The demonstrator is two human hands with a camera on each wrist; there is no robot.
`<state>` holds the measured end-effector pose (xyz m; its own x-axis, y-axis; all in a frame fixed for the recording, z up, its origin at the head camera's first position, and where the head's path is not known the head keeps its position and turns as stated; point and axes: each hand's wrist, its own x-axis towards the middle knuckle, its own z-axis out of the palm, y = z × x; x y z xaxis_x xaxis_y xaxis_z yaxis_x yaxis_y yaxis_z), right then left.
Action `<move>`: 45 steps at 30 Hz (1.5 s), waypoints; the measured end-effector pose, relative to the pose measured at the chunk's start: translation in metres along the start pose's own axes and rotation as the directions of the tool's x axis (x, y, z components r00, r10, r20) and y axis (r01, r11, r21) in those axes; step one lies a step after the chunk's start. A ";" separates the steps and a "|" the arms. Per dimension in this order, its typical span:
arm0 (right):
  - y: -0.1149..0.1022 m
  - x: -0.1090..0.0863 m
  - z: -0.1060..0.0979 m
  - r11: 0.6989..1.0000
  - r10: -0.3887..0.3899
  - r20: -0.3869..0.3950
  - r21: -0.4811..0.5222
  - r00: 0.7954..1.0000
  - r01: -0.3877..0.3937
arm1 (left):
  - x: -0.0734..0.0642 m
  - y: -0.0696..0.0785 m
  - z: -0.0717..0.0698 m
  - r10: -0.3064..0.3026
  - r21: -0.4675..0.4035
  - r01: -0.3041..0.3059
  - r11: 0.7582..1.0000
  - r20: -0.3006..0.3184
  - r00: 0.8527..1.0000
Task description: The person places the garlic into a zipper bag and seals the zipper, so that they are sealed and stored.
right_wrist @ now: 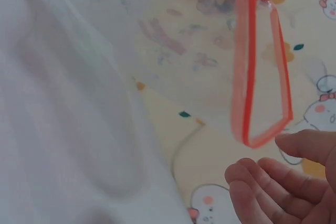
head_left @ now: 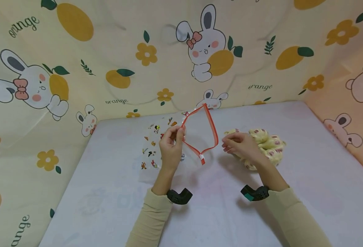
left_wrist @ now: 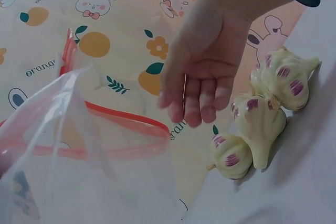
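Observation:
A clear zip bag (head_left: 152, 147) printed with small cartoon figures hangs in my left hand (head_left: 171, 145), which pinches it at the red-edged mouth. The mouth (head_left: 213, 127) gapes wide toward the right, with a white slider (head_left: 201, 156) at its lower corner. My right hand (head_left: 241, 145) is just right of the mouth, apart from it, holding nothing; its fingers are loosely bent in the right wrist view. Behind and beside that hand lies a bunch of garlic bulbs (head_left: 272, 147), pale with purple streaks, partly hidden by the hand in the head view. The left wrist view shows several garlic bulbs (left_wrist: 260, 124).
A white-covered table (head_left: 212, 212) lies under both hands. Cream cloth walls (head_left: 175, 61) with printed rabbits and oranges rise at its back and sides. Each wrist wears a black camera band (head_left: 179, 196).

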<state>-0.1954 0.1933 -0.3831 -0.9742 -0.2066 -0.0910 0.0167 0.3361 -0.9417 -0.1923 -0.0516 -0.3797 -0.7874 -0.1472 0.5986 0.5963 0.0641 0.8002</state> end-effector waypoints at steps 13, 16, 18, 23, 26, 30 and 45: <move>0.000 -0.022 -0.029 0.979 -0.100 -0.082 -0.185 0.992 0.084 | 0.003 0.002 -0.001 0.006 -0.007 -0.006 1.000 0.001 1.000; 0.005 -0.023 -0.032 0.969 -0.132 -0.095 -0.220 0.987 0.109 | 0.003 0.002 -0.001 0.009 -0.013 -0.009 1.000 0.005 1.000; 0.007 -0.022 -0.034 0.961 -0.141 -0.114 -0.255 0.983 0.109 | 0.003 0.002 -0.002 0.009 -0.013 -0.009 1.000 0.008 1.000; 0.012 -0.015 -0.039 0.929 -0.143 -0.147 -0.361 0.979 0.082 | 0.003 0.002 -0.002 -0.006 -0.009 0.006 1.000 0.013 1.000; 0.012 -0.008 -0.041 0.923 -0.132 -0.142 -0.377 0.981 0.070 | 0.003 0.002 -0.002 -0.020 -0.005 0.020 1.000 0.011 1.000; 0.011 0.000 -0.043 0.932 -0.085 -0.136 -0.360 0.987 0.031 | 0.001 0.003 -0.002 -0.028 -0.011 0.028 1.000 0.012 1.000; 0.011 0.032 -0.032 0.961 0.193 -0.244 -0.150 0.950 -0.233 | 0.000 0.006 -0.001 -0.060 -0.037 0.061 0.997 0.020 0.998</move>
<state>-0.2335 0.2195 -0.3855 -0.9776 0.0928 -0.1890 0.2097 0.5087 -0.8350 -0.1889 -0.0521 -0.3752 -0.8247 -0.1310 0.5502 0.5529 0.0180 0.8331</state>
